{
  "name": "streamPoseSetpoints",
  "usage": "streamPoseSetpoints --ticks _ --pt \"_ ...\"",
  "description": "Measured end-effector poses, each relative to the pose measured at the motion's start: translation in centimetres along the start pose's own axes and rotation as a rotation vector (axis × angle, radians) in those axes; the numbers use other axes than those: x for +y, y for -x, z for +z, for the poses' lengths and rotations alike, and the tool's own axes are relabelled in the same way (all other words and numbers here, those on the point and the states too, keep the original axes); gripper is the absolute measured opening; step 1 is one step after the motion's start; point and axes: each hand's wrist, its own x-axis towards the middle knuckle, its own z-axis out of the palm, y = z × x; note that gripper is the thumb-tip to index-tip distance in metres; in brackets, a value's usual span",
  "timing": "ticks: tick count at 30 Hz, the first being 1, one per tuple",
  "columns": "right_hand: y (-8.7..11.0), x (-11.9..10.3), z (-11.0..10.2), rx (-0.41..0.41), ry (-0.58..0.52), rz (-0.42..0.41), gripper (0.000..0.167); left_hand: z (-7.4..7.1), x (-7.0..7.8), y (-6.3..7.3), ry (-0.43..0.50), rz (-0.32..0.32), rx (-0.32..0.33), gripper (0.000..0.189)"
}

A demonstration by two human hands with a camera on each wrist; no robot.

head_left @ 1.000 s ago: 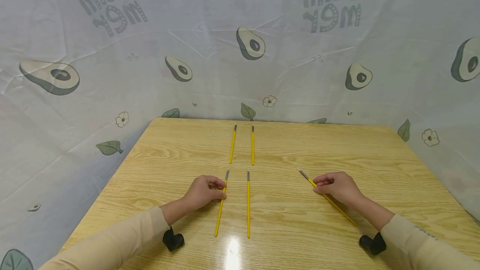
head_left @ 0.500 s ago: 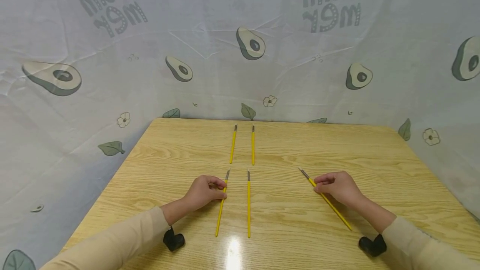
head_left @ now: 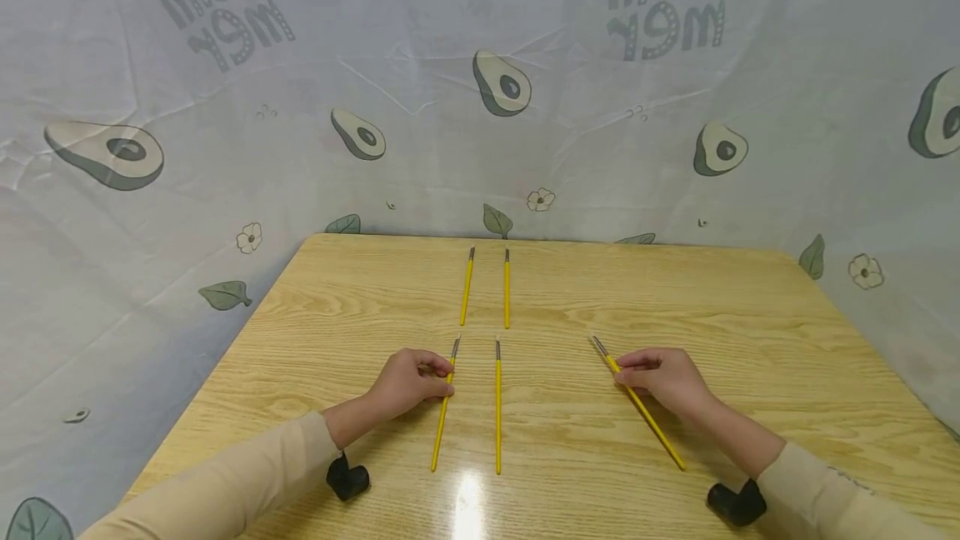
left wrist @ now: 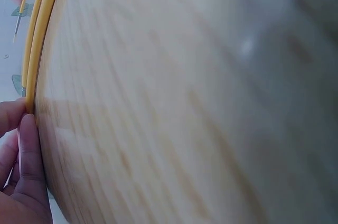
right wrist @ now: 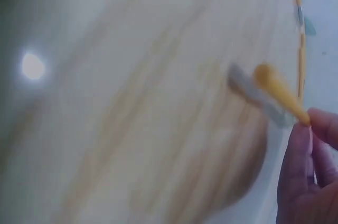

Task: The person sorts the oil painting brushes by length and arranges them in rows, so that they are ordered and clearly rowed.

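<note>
My left hand (head_left: 408,382) pinches a thin yellow paintbrush (head_left: 440,432) between thumb and fingers; that brush lies on the table with its pale tip pointing away. Just right of it rests a second yellow paintbrush (head_left: 498,415), untouched. On the right, my right hand (head_left: 666,380) grips another yellow paintbrush (head_left: 660,433), slanted with its tip to the far left. In the right wrist view the handle end of this held brush (right wrist: 277,89) sticks up off the wood, with its shadow beside it. The left wrist view shows my left fingertips (left wrist: 29,134) at the brush handle.
Two more yellow paintbrushes, a left one (head_left: 467,290) and a right one (head_left: 507,294), lie side by side farther back on the wooden table (head_left: 360,290). A patterned cloth (head_left: 420,165) hangs behind the table. Black wrist-camera parts (head_left: 347,477) sit under both wrists.
My right hand has shifted slightly left with its paintbrush, and the handle end has swung left and nearer, making the brush steeper. The left hand and the lying brushes look unmoved.
</note>
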Motion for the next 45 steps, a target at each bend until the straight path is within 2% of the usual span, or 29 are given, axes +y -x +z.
streamPoseSetpoints --ticks 6,18,32,45 --pt "0.5 -0.8 1.0 0.005 -0.029 0.001 0.027 0.0 0.0 0.0 0.010 -0.001 -0.002 0.023" --pt "1.4 -2.2 3.6 -0.049 -0.080 -0.016 0.026 0.0 0.0 0.1 0.020 -0.002 -0.005 0.023" --pt "1.8 -3.4 6.6 -0.054 -0.142 -0.011 0.019 -0.1 0.0 0.0 0.029 0.001 -0.012 0.023" --pt "1.2 -3.5 7.9 -0.017 -0.100 -0.014 0.016 -0.2 0.1 0.1 0.033 -0.006 -0.022 0.023"
